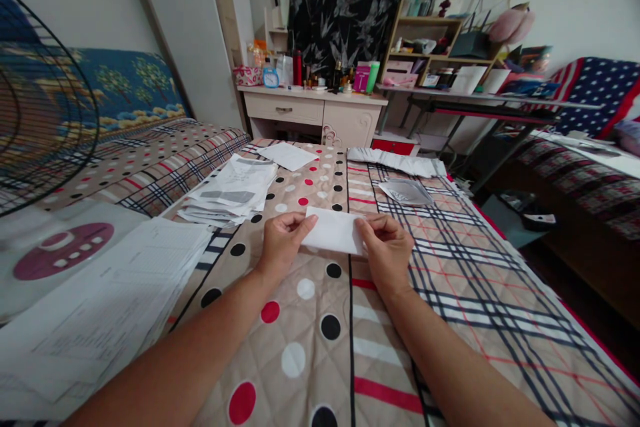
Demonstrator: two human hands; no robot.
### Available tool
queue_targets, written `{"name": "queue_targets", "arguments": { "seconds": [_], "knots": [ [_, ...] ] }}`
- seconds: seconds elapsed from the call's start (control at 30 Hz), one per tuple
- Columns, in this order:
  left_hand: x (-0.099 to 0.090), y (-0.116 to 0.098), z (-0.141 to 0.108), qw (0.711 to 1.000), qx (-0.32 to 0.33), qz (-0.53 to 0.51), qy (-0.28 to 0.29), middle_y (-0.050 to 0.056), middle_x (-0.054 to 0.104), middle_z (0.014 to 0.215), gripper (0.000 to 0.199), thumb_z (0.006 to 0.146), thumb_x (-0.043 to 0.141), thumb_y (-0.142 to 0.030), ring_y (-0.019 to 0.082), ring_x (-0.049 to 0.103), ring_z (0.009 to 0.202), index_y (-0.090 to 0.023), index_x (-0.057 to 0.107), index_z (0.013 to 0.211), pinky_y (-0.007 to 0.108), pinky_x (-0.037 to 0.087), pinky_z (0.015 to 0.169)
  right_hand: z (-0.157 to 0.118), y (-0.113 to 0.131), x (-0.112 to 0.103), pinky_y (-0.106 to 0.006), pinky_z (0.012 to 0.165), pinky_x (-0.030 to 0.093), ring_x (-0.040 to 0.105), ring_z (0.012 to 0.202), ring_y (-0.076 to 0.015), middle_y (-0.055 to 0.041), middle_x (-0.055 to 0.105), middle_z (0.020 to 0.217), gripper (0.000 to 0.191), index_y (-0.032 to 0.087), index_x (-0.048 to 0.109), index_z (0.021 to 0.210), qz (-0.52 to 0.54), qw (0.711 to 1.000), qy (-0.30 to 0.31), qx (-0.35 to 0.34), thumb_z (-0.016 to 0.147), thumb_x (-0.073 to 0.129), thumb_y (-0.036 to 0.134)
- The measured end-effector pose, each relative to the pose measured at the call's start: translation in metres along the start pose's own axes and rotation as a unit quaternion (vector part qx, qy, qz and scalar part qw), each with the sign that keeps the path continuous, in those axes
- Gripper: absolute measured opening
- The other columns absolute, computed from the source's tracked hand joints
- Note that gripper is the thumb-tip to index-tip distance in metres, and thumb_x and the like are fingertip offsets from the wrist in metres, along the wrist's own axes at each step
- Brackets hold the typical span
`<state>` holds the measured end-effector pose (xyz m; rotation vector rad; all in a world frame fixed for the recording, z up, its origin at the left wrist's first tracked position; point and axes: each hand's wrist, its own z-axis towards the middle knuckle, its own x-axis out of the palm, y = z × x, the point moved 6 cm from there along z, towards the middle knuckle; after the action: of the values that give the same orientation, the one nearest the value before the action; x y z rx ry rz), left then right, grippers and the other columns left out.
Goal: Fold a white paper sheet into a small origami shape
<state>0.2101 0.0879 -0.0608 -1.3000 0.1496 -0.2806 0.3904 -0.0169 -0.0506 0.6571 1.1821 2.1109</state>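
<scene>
A small white folded paper (334,230) is stretched between both hands, just above the patterned bedspread (320,300). My left hand (286,240) pinches its left end, thumb on top. At the right end, my right hand (387,247) grips the paper between thumb and curled fingers. Beyond it to the left lies a stack of papers (230,190), with a single white sheet (289,155) behind. A clear plastic packet (406,191) and a long silvery-white wrapper (395,161) rest to the back right.
At the left are a fan (45,107) and a larger pile of printed sheets (115,307). A white dresser (310,113) with bottles and a clock stands at the back. To its right is a desk (480,99) with shelves.
</scene>
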Motion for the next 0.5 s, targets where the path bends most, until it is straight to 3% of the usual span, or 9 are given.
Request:
{"name": "queue_targets", "arguments": {
  "seconds": [0.2, 0.37, 0.5],
  "knots": [
    [0.0019, -0.0055, 0.0011, 0.999, 0.04, -0.002, 0.017, 0.0, 0.064, 0.069, 0.021, 0.073, 0.074, -0.031, 0.012, 0.055, 0.064, -0.015, 0.066, 0.062, 0.022, 0.042, 0.06, 0.0, 0.004, -0.0009, -0.03, 0.073, 0.047, 0.061, 0.076, -0.0156, -0.0019, 0.065, 0.078, 0.019, 0.019, 0.059, 0.064, -0.002, 1.0, 0.003, -0.025, 0.077, 0.073, 0.024],
    [-0.0002, -0.0059, 0.0009, 0.999, 0.033, -0.006, -0.003, 0.001, 0.066, 0.068, 0.019, 0.068, 0.078, -0.031, 0.013, 0.057, 0.063, -0.015, 0.068, 0.067, 0.023, 0.045, 0.061, 0.0001, 0.0075, -0.002, -0.03, 0.072, 0.047, 0.061, 0.076, -0.0156, -0.002, 0.065, 0.078, 0.018, 0.019, 0.061, 0.066, -0.015, 0.999, 0.004, -0.048, 0.078, 0.072, 0.024],
    [-0.0028, -0.0076, 0.0008, 0.999, 0.051, -0.002, -0.011, 0.002, 0.069, 0.074, 0.018, 0.074, 0.073, -0.033, 0.014, 0.06, 0.069, -0.015, 0.071, 0.073, 0.024, 0.046, 0.065, 0.0004, 0.0071, -0.002, -0.03, 0.073, 0.047, 0.061, 0.077, -0.0159, -0.0023, 0.065, 0.078, 0.017, 0.019, 0.061, 0.066, -0.018, 0.998, 0.004, -0.052, 0.078, 0.072, 0.025]
  ]
}}
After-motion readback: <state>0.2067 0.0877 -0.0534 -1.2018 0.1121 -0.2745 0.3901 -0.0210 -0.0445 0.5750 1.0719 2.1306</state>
